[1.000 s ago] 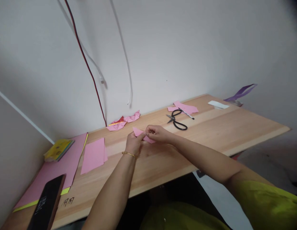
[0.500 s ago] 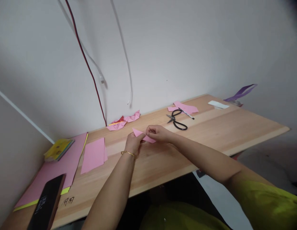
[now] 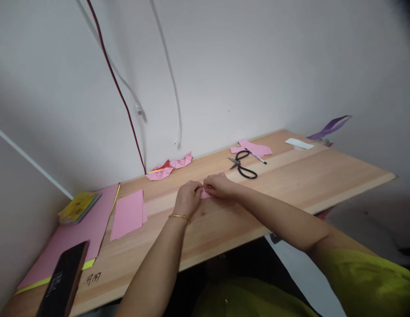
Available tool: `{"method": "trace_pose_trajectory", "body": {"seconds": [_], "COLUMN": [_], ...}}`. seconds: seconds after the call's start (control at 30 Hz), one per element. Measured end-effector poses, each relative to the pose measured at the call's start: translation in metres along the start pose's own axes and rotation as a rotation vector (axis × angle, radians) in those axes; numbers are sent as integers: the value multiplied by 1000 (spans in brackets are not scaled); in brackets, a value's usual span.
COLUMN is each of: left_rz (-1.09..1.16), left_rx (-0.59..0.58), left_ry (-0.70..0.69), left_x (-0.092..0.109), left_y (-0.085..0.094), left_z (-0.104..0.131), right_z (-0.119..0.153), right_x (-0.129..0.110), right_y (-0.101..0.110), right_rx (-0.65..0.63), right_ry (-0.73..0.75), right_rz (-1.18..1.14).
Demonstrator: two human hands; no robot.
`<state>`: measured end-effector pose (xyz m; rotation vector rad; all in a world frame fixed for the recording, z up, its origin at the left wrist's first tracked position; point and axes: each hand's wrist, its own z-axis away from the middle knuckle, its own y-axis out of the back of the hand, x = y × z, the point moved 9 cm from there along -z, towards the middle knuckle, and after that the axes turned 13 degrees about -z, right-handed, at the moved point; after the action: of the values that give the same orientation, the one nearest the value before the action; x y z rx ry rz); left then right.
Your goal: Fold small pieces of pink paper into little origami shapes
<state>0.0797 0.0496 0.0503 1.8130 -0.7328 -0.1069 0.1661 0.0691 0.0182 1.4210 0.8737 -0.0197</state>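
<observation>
A small piece of pink paper (image 3: 205, 194) shows between my hands above the middle of the wooden table. My left hand (image 3: 189, 196), with a gold bracelet at its wrist, pinches the left side of this paper. Closed on the paper's right side is my right hand (image 3: 219, 186), its fingertips close to those of the left. Both hands hide most of the paper, so its folds cannot be made out.
Black-handled scissors (image 3: 242, 164) and a pen (image 3: 257, 156) lie behind my right hand, near pink scraps (image 3: 264, 150). Folded pink pieces (image 3: 160, 172) rest by the wall. Pink sheets (image 3: 128, 214), a yellow packet (image 3: 77, 207) and a phone (image 3: 64, 279) are at left.
My left hand has turned over the paper and its fingertips have come up close to my right hand's. Less of the pink paper shows now.
</observation>
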Motion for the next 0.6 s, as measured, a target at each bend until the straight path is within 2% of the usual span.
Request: {"method": "trace_pose_trajectory", "body": {"seconds": [0.1,0.2,0.33,0.6], "left_rz": [-67,-112,-136,-137], "left_rx": [-121,-188,-193,-167], "left_ry": [-64,-133,-168,-203], "left_x": [5,8,7,5], "left_y": [-18,-31,-37,-36], "left_z": [1,2,3,3], "right_z": [-1,-1,0,6], "right_x": [2,1,0,4], "right_y": [0,1,1,2], "right_rx": [1,18,-6,-93], "right_ry": [-20,-25,-8,8], "right_rz": [-14,-50,-80,-140]}}
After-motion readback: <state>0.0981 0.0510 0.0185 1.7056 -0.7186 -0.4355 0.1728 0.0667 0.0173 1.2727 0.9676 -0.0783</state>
